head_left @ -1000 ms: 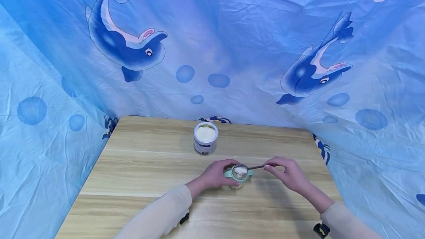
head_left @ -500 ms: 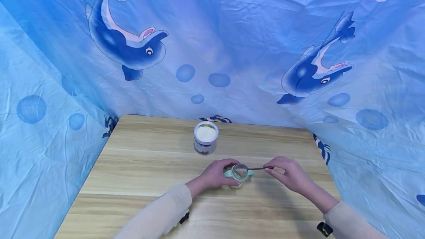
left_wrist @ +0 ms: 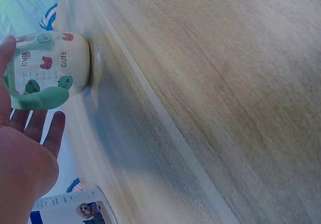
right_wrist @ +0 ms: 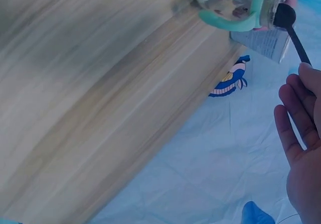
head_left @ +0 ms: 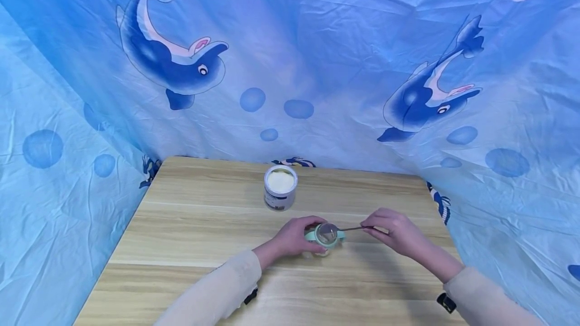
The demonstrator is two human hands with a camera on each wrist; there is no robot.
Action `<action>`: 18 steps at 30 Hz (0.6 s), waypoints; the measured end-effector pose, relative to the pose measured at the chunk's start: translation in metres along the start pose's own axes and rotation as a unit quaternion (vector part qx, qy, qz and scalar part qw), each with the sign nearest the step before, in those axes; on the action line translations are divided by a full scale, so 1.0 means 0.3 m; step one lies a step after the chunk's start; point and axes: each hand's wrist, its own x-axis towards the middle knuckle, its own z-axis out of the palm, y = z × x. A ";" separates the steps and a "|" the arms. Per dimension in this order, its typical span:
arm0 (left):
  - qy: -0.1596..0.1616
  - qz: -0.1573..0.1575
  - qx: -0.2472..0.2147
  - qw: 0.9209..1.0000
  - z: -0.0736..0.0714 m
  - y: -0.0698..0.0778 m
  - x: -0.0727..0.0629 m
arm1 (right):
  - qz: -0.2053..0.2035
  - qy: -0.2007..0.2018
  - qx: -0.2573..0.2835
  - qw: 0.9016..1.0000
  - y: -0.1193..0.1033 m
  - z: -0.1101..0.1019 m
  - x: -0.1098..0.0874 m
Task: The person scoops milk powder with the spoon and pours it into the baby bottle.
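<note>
My left hand (head_left: 293, 238) grips a clear baby bottle (left_wrist: 47, 61) near its neck, thumb and fingers on opposite sides. The bottle stands upright on the table, with two mint-green handles, "CUTE" lettering and small coloured prints. Pale powder shows toward its base in the left wrist view. Its top is uncapped. Between thumb and fingertips, my right hand (head_left: 394, 233) pinches the handle end of a metal spoon (head_left: 351, 228). The spoon's bowl (right_wrist: 285, 16) lies over the bottle mouth, its rounded back turned up, covering much of the opening.
Behind the bottle stands an open can (head_left: 279, 201) of pale powder, its label bearing a dog picture in the left wrist view. The wood-grain table (head_left: 195, 225) ends at a blue dolphin-print curtain (head_left: 326, 64) at the back and both sides.
A second ago the spoon's bowl faced up with a heap of white powder; it has since turned over above the bottle mouth and the heap is gone. The left hand stays put.
</note>
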 end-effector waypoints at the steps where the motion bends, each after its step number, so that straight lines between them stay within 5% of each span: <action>1: 0.000 0.000 -0.002 1.000 0.000 0.000 0.000 | -0.013 0.000 -0.009 1.000 0.004 -0.001 0.002; 8: 0.001 0.003 -0.002 1.000 0.001 -0.005 0.001 | -0.050 -0.013 -0.047 0.998 0.012 -0.003 0.000; 18: -0.002 -0.001 0.014 1.000 -0.005 0.008 -0.002 | -0.028 0.007 -0.009 1.000 0.012 0.004 -0.024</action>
